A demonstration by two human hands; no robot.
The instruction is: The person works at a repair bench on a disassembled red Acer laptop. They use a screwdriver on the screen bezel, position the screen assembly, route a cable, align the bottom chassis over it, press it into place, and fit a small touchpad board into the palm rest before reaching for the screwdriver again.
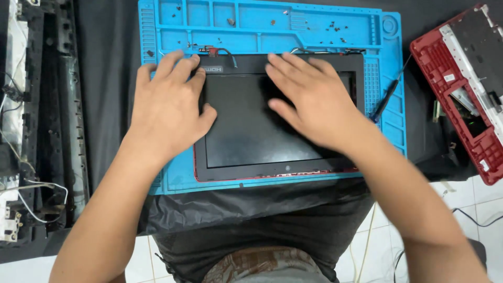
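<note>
1. A laptop screen (262, 126) in a black bezel is laid flat on a blue mat (387, 131) in the upper middle of the frame.
2. The left hand (167, 112) is pressed flat on the screen's left edge, its fingers spread and reaching over the upper left corner; nothing is clasped in its grip.
3. The right hand (314, 102) is laid palm down on the upper right part of the screen, fingers apart and pointed toward the top edge; its grip is likewise unclosed, with nothing held. This hand is slightly blurred.
4. A red rim is seen along the screen's lower edge.
5. Thin cables (222, 51) are seen at the screen's top edge, just above the fingertips.
6. Small screws (330, 26) are scattered in the mat's tray compartments along the top of the frame.
7. A dark slim tool (386, 97) is lain aslant on the mat's right side, near the screen's right edge.
8. A red laptop shell (461, 89), opened up, is seen at the right edge of the frame, well apart from the hands.
9. A dark stripped frame (47, 120) with loose wires is seen along the left edge.
10. The mat is carried on a desk draped in black cloth (105, 78).
</note>
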